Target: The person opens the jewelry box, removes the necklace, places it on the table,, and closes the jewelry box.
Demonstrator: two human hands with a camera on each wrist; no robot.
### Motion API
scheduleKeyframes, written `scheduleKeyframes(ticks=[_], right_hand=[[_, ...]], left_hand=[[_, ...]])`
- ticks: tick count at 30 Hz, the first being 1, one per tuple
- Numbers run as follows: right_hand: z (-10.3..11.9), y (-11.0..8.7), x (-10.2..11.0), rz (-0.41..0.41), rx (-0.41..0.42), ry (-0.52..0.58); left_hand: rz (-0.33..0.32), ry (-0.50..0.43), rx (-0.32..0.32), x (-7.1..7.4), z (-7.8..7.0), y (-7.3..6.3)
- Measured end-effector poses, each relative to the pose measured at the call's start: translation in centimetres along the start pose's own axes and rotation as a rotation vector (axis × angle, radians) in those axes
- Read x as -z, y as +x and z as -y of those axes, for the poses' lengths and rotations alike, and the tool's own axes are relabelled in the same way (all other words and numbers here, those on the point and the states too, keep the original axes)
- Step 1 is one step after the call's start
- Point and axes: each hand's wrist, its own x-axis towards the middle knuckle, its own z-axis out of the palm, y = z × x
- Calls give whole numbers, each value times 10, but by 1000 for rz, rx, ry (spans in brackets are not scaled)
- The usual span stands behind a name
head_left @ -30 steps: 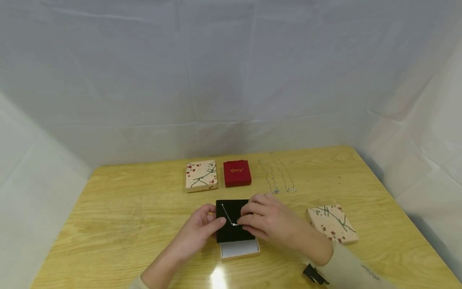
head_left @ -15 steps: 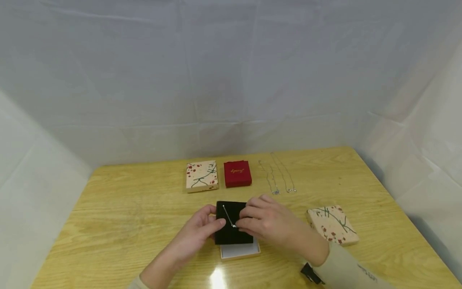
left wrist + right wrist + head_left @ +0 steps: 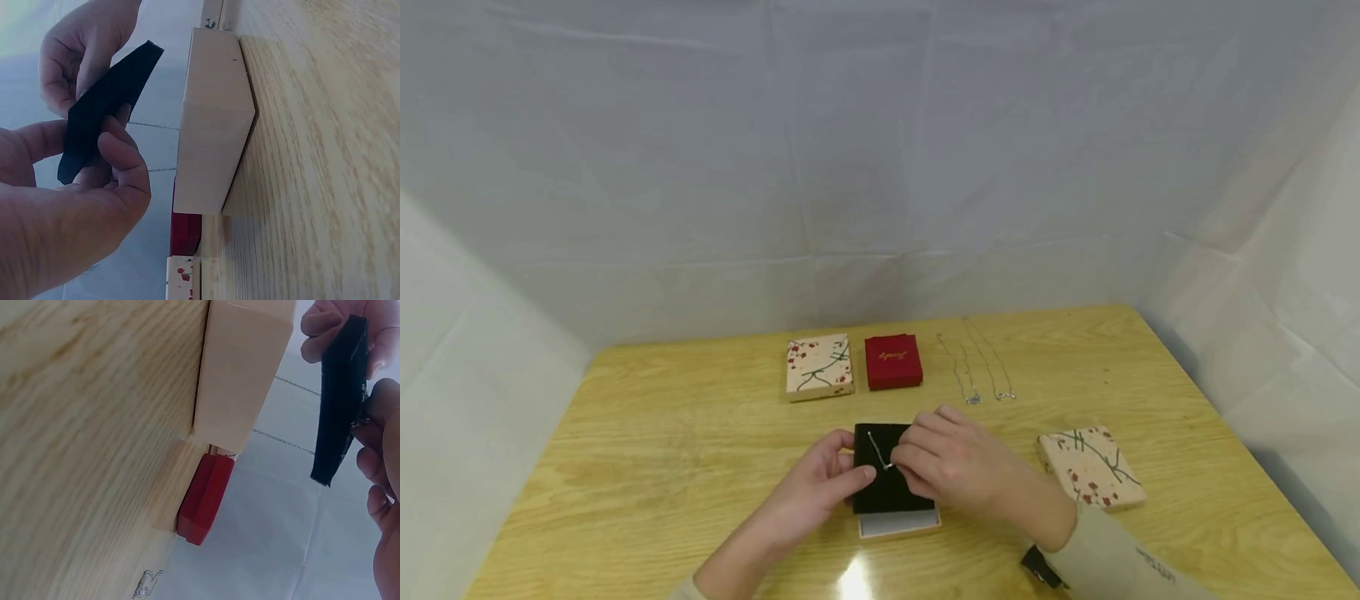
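Observation:
My left hand (image 3: 820, 482) grips the left edge of a black jewelry pad (image 3: 883, 498), thumb on top and fingers beneath. A silver necklace (image 3: 887, 466) runs across the pad's face, its pendant near the middle. My right hand (image 3: 958, 462) pinches the necklace by the pendant and covers the pad's right side. Below the pad stands an open jewelry box base (image 3: 898, 524) with a pale inside. In the left wrist view, the pad (image 3: 103, 103) is tilted above the box (image 3: 215, 125), and chain strands (image 3: 162, 169) hang from its underside down behind the box wall.
At the back are a floral box (image 3: 818, 367) and a red box (image 3: 892, 361) with gold lettering. Two silver necklaces (image 3: 973, 399) lie right of them. A floral lid (image 3: 1090, 467) rests at right. A small black object (image 3: 1041, 568) lies beside the right sleeve.
Both hands have shifted slightly with the black pad, which sits a little nearer the front and covers more of the box base. The right fingers have stayed at the pendant.

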Motion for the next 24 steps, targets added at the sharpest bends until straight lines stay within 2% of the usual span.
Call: scheduleKeyframes(ticks=[5, 14, 24], right_hand=[[-1, 2, 0, -16, -29, 33], [-9, 9, 5, -67, -67, 134], [-19, 21, 6, -3, -211, 246]], left_hand=[[5, -3, -10, -1, 2, 0], [33, -10, 9, -4, 7, 1], [61, -3, 5, -6, 7, 2]])
